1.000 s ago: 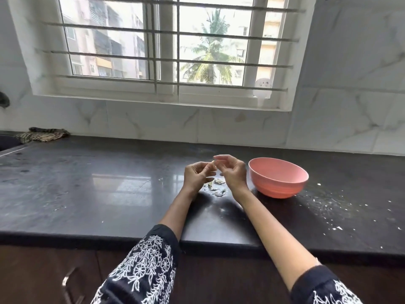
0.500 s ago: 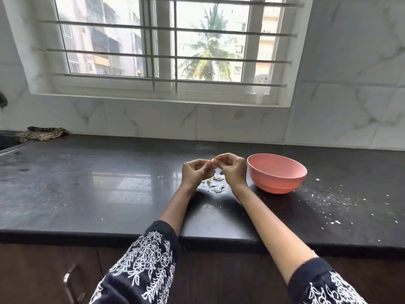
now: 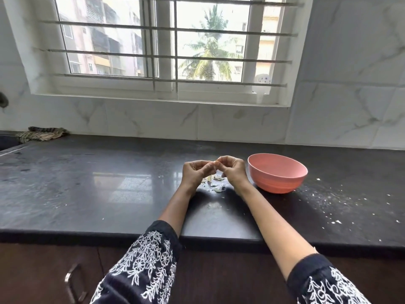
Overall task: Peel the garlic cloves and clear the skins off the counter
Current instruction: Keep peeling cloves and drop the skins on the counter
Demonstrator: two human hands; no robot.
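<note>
Garlic skins [image 3: 215,185] lie in a small heap on the dark bench [image 3: 92,189], right under my hands. Largest here is that bench; then the pink bowl [image 3: 277,173] just to the right of my right hand [image 3: 233,171]. My left hand [image 3: 196,172] meets the right above the heap, fingers of both curled, fingertips pinching one garlic clove [image 3: 215,165], mostly hidden between them. White flecks [image 3: 335,221] scatter the bench right of the bowl.
</note>
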